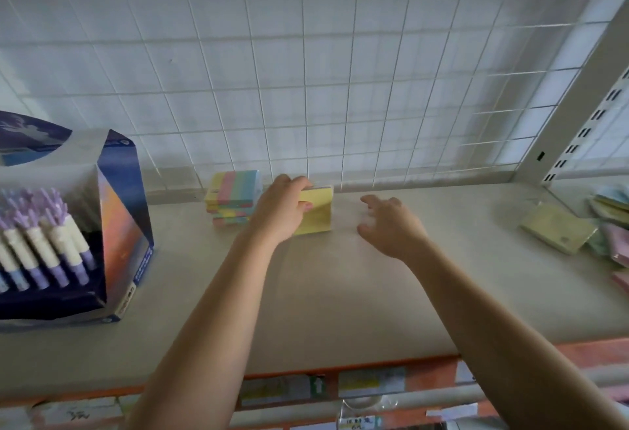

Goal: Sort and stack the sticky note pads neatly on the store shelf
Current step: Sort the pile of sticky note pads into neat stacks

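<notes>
My left hand (280, 206) grips a yellow sticky note pad (316, 212) that stands on the shelf (340, 293) close to the wire grid back. Fingers curl over its top edge and the thumb presses its face. Just left of it sits a stack of striped pastel pads (233, 196), yellow, pink, green and blue. My right hand (388, 225) hovers to the right of the yellow pad, fingers loosely spread, holding nothing. A pale yellow wrapped pad (558, 232) lies flat at the far right beside a loose heap of pastel pads (612, 225).
A dark blue display box of purple and white pens (68, 235) stands at the left end of the shelf. A white wire grid (306, 89) backs the shelf. An orange price rail with labels (340, 385) runs along the front edge. A slotted upright (578, 123) stands at right.
</notes>
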Available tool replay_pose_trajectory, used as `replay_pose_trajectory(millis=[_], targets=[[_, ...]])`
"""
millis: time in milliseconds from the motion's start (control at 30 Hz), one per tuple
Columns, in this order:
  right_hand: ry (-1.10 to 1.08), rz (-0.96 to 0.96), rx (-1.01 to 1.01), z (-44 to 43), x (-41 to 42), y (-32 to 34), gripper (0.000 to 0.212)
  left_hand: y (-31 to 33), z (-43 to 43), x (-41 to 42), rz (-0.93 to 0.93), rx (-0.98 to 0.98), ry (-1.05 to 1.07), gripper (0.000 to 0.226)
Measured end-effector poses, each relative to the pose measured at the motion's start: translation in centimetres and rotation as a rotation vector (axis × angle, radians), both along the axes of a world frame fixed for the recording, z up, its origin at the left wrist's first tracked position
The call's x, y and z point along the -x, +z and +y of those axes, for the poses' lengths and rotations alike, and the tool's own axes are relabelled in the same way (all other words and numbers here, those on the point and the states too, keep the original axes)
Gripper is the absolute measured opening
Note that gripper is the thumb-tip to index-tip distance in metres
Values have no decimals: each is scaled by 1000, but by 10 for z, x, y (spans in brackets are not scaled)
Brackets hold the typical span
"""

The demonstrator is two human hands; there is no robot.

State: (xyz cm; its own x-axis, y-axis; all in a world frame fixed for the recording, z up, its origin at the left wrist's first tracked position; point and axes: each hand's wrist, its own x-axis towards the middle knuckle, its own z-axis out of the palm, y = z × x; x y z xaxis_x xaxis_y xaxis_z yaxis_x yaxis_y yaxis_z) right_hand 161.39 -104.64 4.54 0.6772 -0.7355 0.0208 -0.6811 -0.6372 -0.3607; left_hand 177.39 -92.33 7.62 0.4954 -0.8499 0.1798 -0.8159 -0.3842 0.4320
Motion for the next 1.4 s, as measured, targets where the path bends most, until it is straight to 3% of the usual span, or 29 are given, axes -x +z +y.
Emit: replay_pose_trajectory(millis=[267, 500, 667, 833, 1400], targets=[[-38, -58, 53, 6, 13, -4, 48, -21, -22, -1, -125, 71, 178, 33], [-11, -34, 111, 4, 11, -14, 40, -37, -21, 0, -121, 124, 109, 12], [-15, -49, 126, 6, 12, -16, 41, -32, -4, 0, -55, 82, -1, 36], [-11, -49, 142, 5, 11, -17, 40, -35, -3, -4, -70, 117, -20, 24], [19, -151, 170, 1, 12, -25, 21, -52, -18, -5, -13, 209, 71, 27]])
